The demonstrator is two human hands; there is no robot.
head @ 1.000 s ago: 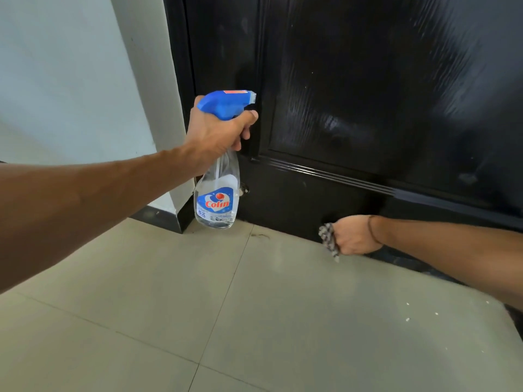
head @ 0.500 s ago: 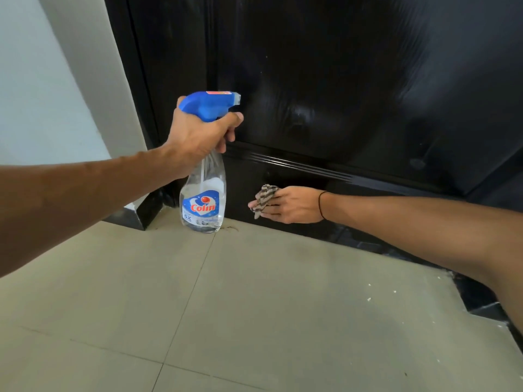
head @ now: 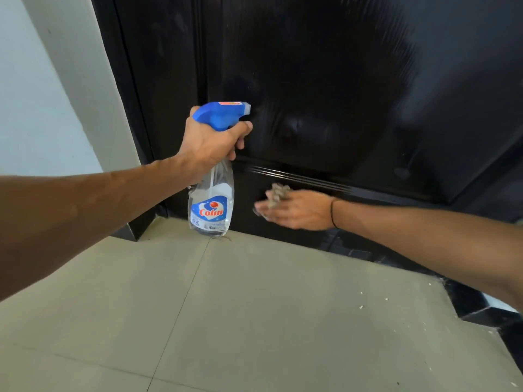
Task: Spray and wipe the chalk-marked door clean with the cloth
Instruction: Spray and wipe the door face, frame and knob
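A glossy black door fills the upper part of the head view, with a moulded rail low down and wet streaks on its panel. My left hand grips the neck of a clear spray bottle with a blue trigger head, its nozzle pointing at the door. My right hand presses a small grey patterned cloth flat against the door's bottom panel, just below the rail. The hand and cloth are blurred by motion. I see no clear chalk marks.
Beige floor tiles stretch toward me. A white wall and the black door frame stand at the left. Small white crumbs lie on the floor at the right, near a dark tiled strip.
My right hand has slid the cloth leftward along the door's bottom panel and then a little upward toward the rail. The bottle stays raised in my left hand.
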